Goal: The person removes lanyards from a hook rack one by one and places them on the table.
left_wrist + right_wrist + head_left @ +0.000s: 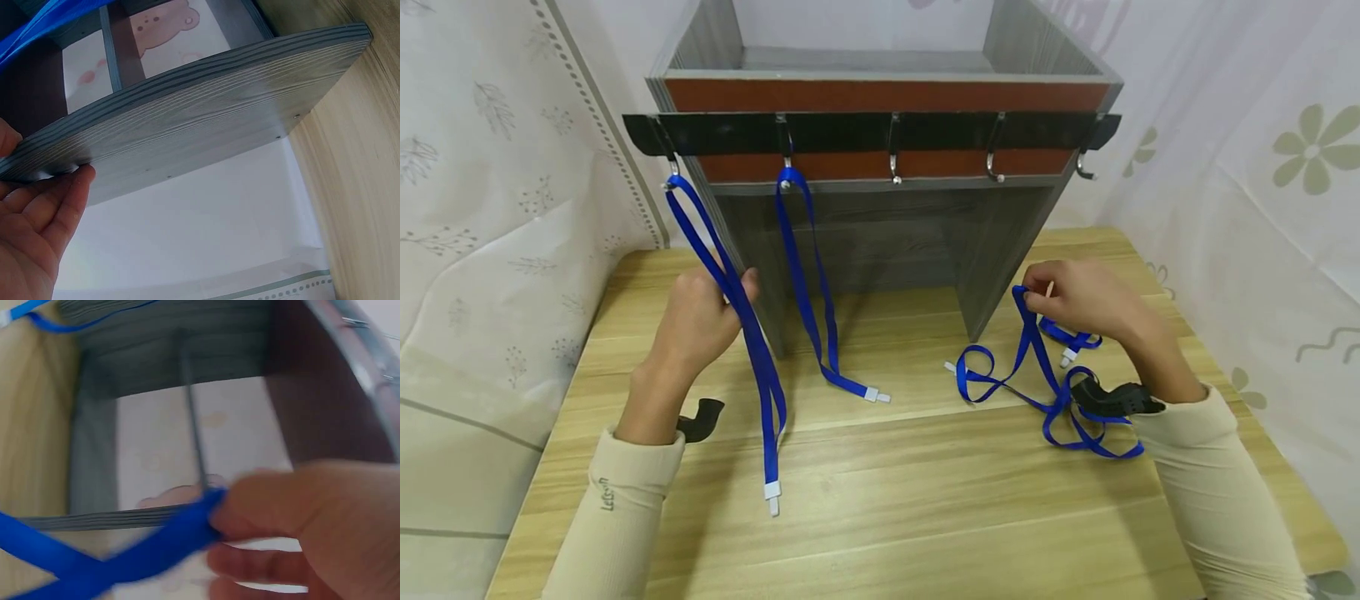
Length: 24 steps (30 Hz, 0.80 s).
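My left hand (696, 312) grips the edge of the grey wooden shelf's side panel (206, 106), thumb on one face and fingers on the other. In front of that hand hangs a blue lanyard (760, 358) with a white clip, looped over the leftmost hook. A second blue lanyard (797, 267) hangs from the hook beside it, its clip end near the tabletop. At the right, my right hand (1078, 292) pinches another blue lanyard (1028, 329) between thumb and fingertips. Its band runs down from the fingers to the loose blue coils on the table.
A black rail (850, 133) with several metal hooks spans the shelf's front board (887, 96). Three hooks toward the right carry nothing. Another lanyard end with a white clip (1069, 357) lies below the right hand on the wooden table (880, 500). Patterned curtains (497, 208) surround the table.
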Each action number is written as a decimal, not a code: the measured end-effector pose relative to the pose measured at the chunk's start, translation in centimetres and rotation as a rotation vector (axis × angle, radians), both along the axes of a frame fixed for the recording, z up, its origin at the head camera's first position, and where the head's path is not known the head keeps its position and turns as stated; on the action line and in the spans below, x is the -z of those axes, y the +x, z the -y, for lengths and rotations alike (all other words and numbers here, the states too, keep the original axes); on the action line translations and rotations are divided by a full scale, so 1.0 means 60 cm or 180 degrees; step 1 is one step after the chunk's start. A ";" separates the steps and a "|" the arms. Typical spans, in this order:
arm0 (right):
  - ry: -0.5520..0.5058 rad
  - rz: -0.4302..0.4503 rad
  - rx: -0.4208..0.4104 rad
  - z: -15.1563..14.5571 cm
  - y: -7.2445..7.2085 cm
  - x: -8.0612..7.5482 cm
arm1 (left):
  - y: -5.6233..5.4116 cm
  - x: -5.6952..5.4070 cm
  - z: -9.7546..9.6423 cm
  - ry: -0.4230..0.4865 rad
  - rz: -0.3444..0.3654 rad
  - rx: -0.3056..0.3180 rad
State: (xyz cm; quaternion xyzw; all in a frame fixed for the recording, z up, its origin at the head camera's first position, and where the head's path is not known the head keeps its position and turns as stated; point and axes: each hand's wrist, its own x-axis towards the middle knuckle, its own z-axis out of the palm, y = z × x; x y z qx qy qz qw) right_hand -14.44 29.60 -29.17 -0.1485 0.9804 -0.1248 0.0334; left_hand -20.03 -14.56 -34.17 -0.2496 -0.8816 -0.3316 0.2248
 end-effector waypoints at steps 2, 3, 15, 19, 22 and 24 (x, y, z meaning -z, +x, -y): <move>0.0183 -0.0201 0.0100 0.009 -0.005 0.011 | 0.000 0.000 0.000 0.0003 0.0007 0.0003; 0.0238 -0.0280 0.0134 0.014 -0.006 0.015 | 0.000 0.000 0.000 0.0004 0.0010 0.0001; -0.1264 0.0397 -0.0860 0.056 0.009 0.054 | 0.000 0.000 0.002 0.0031 -0.0009 -0.0015; -0.1831 0.1261 -0.1007 0.042 0.013 0.073 | 0.001 -0.001 0.000 0.0020 0.0025 -0.0028; -0.1971 0.1687 -0.0894 0.022 0.012 0.086 | 0.000 0.000 0.000 0.0011 0.0027 -0.0025; -0.1892 0.1821 -0.0745 0.008 0.008 0.093 | 0.000 0.001 0.000 0.0008 0.0026 -0.0023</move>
